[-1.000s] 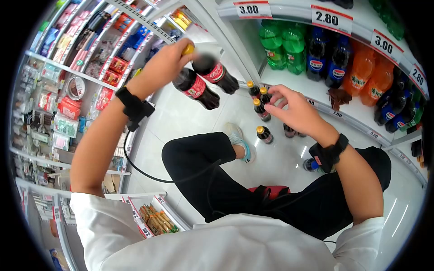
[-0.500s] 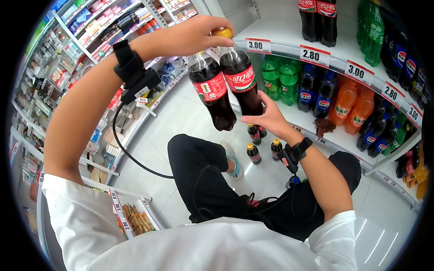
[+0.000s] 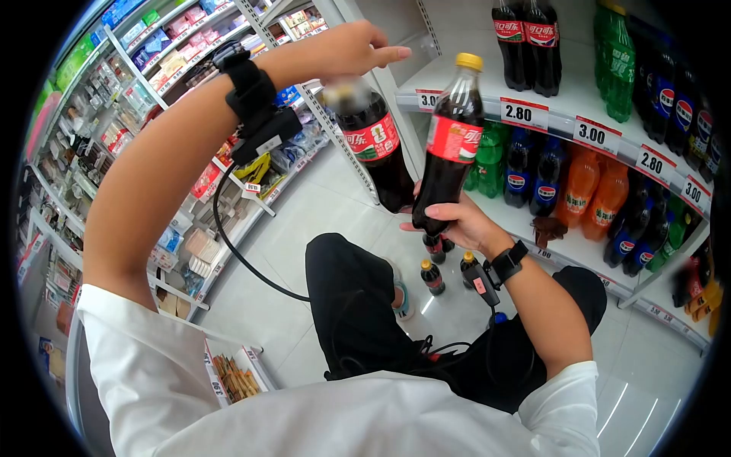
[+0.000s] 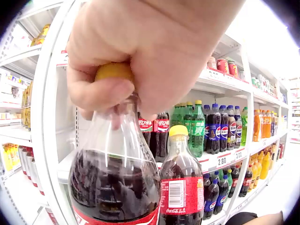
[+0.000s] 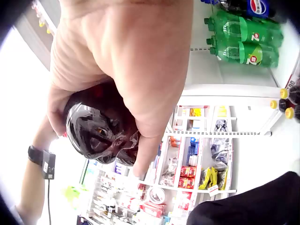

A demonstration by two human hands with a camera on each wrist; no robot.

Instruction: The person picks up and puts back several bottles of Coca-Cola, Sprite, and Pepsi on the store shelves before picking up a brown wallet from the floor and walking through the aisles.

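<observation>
In the head view my left hand (image 3: 354, 52) hangs a cola bottle (image 3: 373, 141) with a red label from its top. The left wrist view shows its fingers curled round the yellow cap (image 4: 115, 71). My right hand (image 3: 466, 226) grips a second cola bottle (image 3: 449, 145) low down, near its base, thumb in front. This bottle leans slightly, with its yellow cap (image 3: 469, 61) uncovered and level with the upper shelf. Seen from the right wrist, its dark base (image 5: 101, 133) sits between thumb and fingers. Both bottles are side by side.
Two cola bottles (image 3: 525, 38) stand on the upper shelf (image 3: 426, 76), beside green bottles (image 3: 613, 61). Pepsi and orange soda bottles (image 3: 580, 183) fill the shelf below. Several small yellow-capped bottles (image 3: 432, 276) stand on the floor by my knees. A goods rack (image 3: 190, 61) rises at left.
My left hand, which carried both cola bottles by their caps, has lifted them toward the shelf and released one. My right hand rose from above the floor bottles and now holds that one, raised higher.
</observation>
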